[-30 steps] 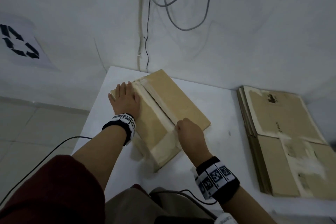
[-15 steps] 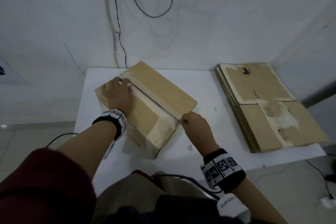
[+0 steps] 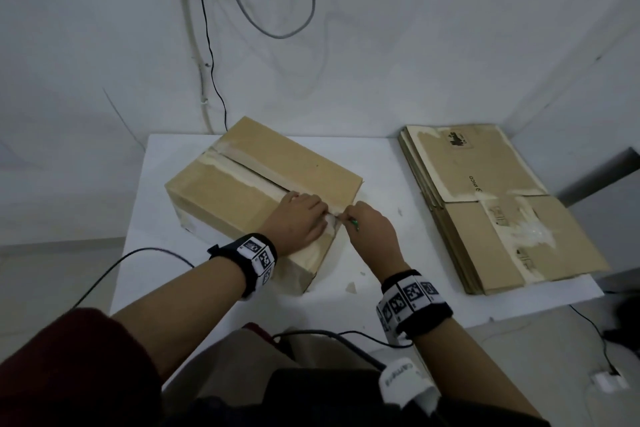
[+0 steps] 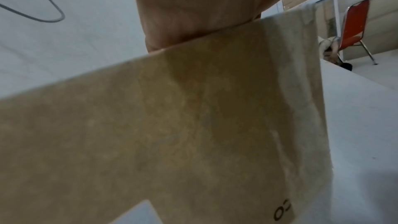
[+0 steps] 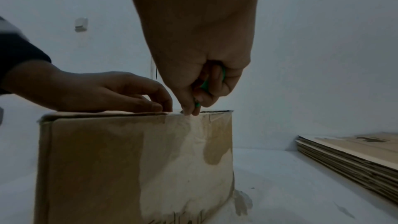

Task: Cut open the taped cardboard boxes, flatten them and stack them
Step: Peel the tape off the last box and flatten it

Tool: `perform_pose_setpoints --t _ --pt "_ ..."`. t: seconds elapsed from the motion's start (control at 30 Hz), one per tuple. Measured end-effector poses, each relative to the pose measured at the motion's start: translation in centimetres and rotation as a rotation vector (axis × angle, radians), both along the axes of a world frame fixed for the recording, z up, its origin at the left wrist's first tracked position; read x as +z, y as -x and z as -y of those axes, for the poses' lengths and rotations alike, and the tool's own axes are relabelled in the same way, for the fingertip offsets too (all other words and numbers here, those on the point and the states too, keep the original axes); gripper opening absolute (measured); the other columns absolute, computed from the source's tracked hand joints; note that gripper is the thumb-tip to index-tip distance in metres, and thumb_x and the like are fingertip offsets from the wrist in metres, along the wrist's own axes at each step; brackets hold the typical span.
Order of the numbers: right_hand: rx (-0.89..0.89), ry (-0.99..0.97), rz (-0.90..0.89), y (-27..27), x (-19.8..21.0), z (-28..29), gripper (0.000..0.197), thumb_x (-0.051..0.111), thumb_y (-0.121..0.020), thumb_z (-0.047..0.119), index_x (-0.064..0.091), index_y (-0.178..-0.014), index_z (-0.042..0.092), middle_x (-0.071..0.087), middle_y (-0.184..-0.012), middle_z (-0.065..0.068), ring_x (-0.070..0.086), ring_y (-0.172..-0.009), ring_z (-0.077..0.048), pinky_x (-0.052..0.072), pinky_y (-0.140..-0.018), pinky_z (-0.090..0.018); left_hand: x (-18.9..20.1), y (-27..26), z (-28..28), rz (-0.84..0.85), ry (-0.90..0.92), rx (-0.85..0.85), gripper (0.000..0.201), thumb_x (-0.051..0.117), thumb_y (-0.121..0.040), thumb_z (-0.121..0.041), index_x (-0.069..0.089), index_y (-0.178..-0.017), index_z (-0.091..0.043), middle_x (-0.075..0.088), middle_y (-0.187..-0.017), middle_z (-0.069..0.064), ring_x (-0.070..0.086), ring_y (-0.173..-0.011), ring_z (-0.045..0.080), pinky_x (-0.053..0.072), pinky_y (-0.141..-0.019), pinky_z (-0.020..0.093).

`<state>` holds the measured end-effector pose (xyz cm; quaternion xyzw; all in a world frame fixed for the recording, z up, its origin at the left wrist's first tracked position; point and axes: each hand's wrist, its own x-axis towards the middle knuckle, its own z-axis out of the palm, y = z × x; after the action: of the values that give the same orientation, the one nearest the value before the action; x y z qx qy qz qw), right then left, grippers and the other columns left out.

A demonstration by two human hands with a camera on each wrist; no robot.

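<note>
Cardboard box [image 3: 263,191] sits upright on the white counter [image 3: 381,218], at its left part, with the stack of flattened boxes [image 3: 495,204] well apart on the right. A strip of tape [image 3: 249,166] runs along the box's top seam, and a dark slit shows along that seam, so the cut looks mostly made. At the near end of the seam the left hand [image 3: 298,218] rests on the box top, fingers [image 5: 148,98] bent and pressing down by the edge, holding nothing that I can see. The right hand [image 3: 370,229] is closed round a small green cutter [image 5: 206,84], its fingertips touching the tape where it folds over the box's near edge; the blade itself is hidden.

Judging by this, the step in hand is finishing the cut at the seam's end. The next move likely calls for drawing the cutter down through the tape tail on the near side face, keeping the left fingers clear of the blade, then lifting the flaps
</note>
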<state>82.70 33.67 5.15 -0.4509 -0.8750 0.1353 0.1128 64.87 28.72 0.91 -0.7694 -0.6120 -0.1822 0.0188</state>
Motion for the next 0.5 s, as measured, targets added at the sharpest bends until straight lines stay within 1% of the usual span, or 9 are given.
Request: perform_pose_setpoints --t 0.07,0.13,0.2,0.27,0.33,0.4,0.5 --pt "0.002 -0.004 -0.019 0.3 0.1 -0.9 0.014 0.057 -0.097 0.016 0.067 -0.089 0.011 0.049 -0.082 0.004 0.058 -0.074 -0.026 0.033 -0.059 -0.029 0.3 -0.4 -0.6 0.070 0.018 0.020 0.036 0.035 -0.092 -0.035 0.057 -0.093 -0.008 0.058 -0.089 0.009 0.055 -0.081 0.027 0.042 -0.077 0.037" --pt "0.001 0.011 -0.002 0.6 0.4 -1.7 0.013 0.057 -0.096 0.017 0.068 -0.090 0.011 0.052 -0.084 0.001 0.059 -0.077 -0.027 0.033 -0.060 -0.030 0.2 -0.6 -1.1 0.148 0.040 0.043 0.027 0.045 -0.094 -0.027 0.058 -0.093 -0.003 0.057 -0.089 0.014 0.054 -0.083 0.029 0.043 -0.074 0.037" --pt "0.005 0.024 0.020 1.0 0.6 -2.4 0.013 0.057 -0.096 0.017 0.068 -0.092 0.011 0.058 -0.089 -0.004 0.059 -0.080 -0.028 0.037 -0.061 -0.033 0.1 -0.7 -1.3 0.173 0.052 0.061 0.021 0.050 -0.095 -0.021 0.059 -0.095 -0.001 0.058 -0.091 0.015 0.053 -0.086 0.029 0.042 -0.075 0.037" --pt "0.010 0.031 0.024 1.2 0.7 -2.8 0.013 0.056 -0.096 0.014 0.068 -0.093 0.010 0.060 -0.093 -0.007 0.060 -0.081 -0.030 0.044 -0.065 -0.037 -0.1 -0.6 -1.5 0.174 0.046 0.053 0.021 0.049 -0.094 -0.019 0.061 -0.090 -0.001 0.059 -0.087 0.015 0.054 -0.082 0.030 0.043 -0.073 0.038" --pt "0.009 0.033 0.032 1.3 0.7 -2.9 0.013 0.055 -0.095 0.012 0.068 -0.094 0.010 0.061 -0.095 -0.006 0.060 -0.082 -0.030 0.045 -0.067 -0.038 -0.2 -0.3 -1.8 0.161 0.032 0.042 0.031 0.041 -0.092 -0.025 0.062 -0.085 -0.003 0.058 -0.081 0.012 0.054 -0.076 0.028 0.044 -0.071 0.038" --pt "0.006 0.039 0.027 1.2 0.7 -3.1 0.013 0.055 -0.094 0.011 0.068 -0.094 0.010 0.061 -0.095 -0.005 0.060 -0.083 -0.028 0.043 -0.066 -0.036 -0.3 -0.2 -2.0 0.149 0.043 0.057 0.040 0.033 -0.090 -0.032 0.063 -0.087 -0.006 0.056 -0.084 0.008 0.052 -0.077 0.026 0.044 -0.070 0.038" --pt "0.008 0.049 0.007 1.0 0.6 -3.2 0.013 0.056 -0.093 0.011 0.069 -0.094 0.012 0.061 -0.092 -0.003 0.060 -0.083 -0.027 0.041 -0.064 -0.033 -0.5 -0.2 -2.1 0.106 0.028 0.087 0.037 0.032 -0.090 -0.038 0.057 -0.092 -0.010 0.053 -0.092 0.005 0.050 -0.084 0.024 0.038 -0.074 0.036"
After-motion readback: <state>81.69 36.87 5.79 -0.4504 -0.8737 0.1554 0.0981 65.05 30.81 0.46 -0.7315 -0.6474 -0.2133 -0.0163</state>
